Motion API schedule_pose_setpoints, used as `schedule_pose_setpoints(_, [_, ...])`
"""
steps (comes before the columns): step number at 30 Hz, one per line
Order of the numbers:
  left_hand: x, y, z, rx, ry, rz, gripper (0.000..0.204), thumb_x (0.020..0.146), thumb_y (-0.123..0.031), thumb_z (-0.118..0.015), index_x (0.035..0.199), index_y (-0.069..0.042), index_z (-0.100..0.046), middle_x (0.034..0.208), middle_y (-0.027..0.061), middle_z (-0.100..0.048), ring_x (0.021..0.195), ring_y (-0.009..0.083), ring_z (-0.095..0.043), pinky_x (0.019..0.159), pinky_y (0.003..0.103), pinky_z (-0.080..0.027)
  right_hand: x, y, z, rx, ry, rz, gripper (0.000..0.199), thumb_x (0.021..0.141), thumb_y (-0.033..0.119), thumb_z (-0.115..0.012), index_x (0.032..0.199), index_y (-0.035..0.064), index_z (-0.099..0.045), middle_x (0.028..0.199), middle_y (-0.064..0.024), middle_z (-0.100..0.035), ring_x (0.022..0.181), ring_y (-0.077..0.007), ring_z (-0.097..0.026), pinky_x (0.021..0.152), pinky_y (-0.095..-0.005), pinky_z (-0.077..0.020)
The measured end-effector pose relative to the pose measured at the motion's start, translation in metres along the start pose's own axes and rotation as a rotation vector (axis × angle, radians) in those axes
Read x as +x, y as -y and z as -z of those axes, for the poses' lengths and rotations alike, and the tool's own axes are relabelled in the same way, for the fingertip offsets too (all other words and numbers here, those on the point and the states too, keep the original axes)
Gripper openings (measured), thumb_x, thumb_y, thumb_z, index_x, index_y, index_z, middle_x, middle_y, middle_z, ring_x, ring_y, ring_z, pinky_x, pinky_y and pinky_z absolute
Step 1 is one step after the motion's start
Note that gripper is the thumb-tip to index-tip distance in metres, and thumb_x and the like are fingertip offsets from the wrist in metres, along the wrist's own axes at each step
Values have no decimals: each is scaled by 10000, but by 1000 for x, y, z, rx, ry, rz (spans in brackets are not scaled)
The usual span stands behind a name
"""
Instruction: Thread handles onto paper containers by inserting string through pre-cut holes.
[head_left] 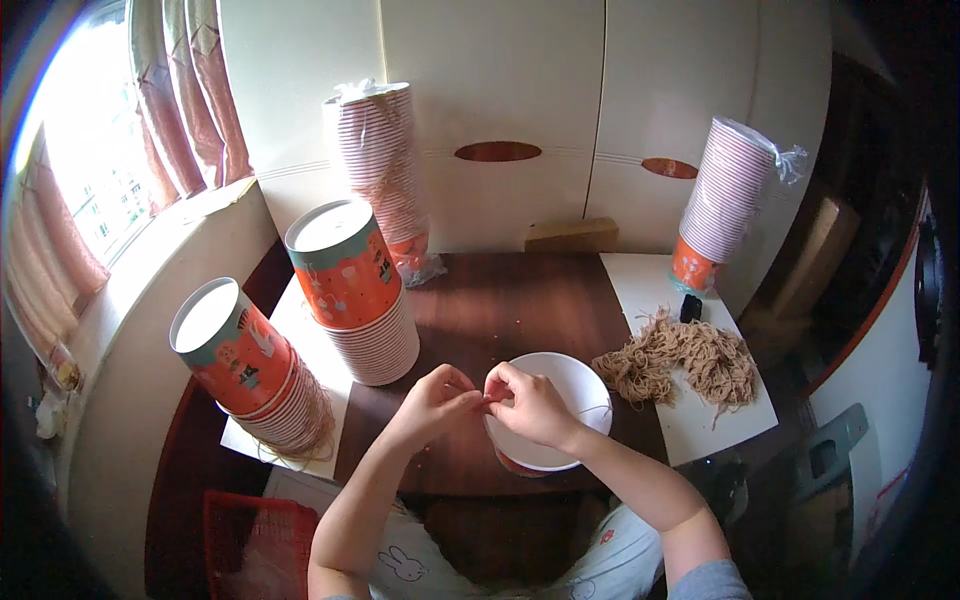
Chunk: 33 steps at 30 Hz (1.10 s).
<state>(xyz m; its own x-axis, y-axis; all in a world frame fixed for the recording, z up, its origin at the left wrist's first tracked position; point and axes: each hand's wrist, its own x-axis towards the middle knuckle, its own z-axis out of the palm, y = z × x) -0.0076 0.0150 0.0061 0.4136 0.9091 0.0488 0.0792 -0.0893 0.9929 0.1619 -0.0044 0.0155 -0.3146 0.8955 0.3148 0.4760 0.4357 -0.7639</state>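
A white-lined paper bucket [574, 372] stands open end up near the table's front edge. At the left of its rim, my left hand [440, 402] and my right hand [530, 405] meet with fingertips pinched together. Whatever is between the fingertips is too small to make out. My right hand lies over the bucket's mouth and hides part of the inside. A thin cord-like line [596, 409] shows against the inner wall on the right. To the right of the bucket lies a loose heap of brown cord [680, 362].
Upside-down stacks of orange-and-green paper buckets stand at left, one nearer [245, 350] and one taller [345, 280]. Plastic-wrapped bucket stacks stand at the back left [375, 150] and back right [728, 190]. A small black object [690, 308] touches the cord heap. A red basket [255, 530] sits below left.
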Motion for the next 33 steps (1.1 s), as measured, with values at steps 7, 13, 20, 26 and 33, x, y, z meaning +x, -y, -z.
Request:
schedule_pose_setpoints(7, [-6,-6,12,170,-6,-30,195,744,-140,-629,807,8,-519,715,50,-576,730,90,-560,615,233,-459,2,-6,-2,90,-43,-5,188,697,17,-602,796,40,-444,721,-45,-575,702,-116,-579,639,-259,-474])
schedule_pose_setpoints(13, [-12,-3,6,587,-25,-54,216,670,-169,-674,819,-24,-615,734,90,-611,690,163,-597,635,267,-475,3,-9,0,208,-23,-36,208,701,14,-598,819,44,-430,730,-31,-561,707,-95,-555,654,-238,-456])
schedule_pose_setpoints(20, [-14,-8,3,643,-140,-59,155,697,-125,-628,836,-57,-643,712,111,-625,652,195,-615,618,273,-482,3,-5,3,169,-2,-51,204,705,22,-598,825,49,-435,738,-13,-555,708,-83,-547,652,-235,-447])
schedule_pose_setpoints(26, [-13,-6,-4,470,-218,-175,142,711,-68,-610,842,-22,-641,737,72,-640,658,84,-581,610,223,-471,3,-6,2,179,18,-51,207,701,24,-600,828,50,-439,737,-14,-558,701,-86,-551,641,-232,-445])
schedule_pose_setpoints(33, [-11,2,-2,34,-45,-93,166,743,-50,-610,887,32,-613,805,64,-623,727,81,-555,668,229,-467,4,-8,1,179,-19,-68,226,694,17,-606,835,41,-431,736,-36,-560,698,-97,-554,654,-245,-456])
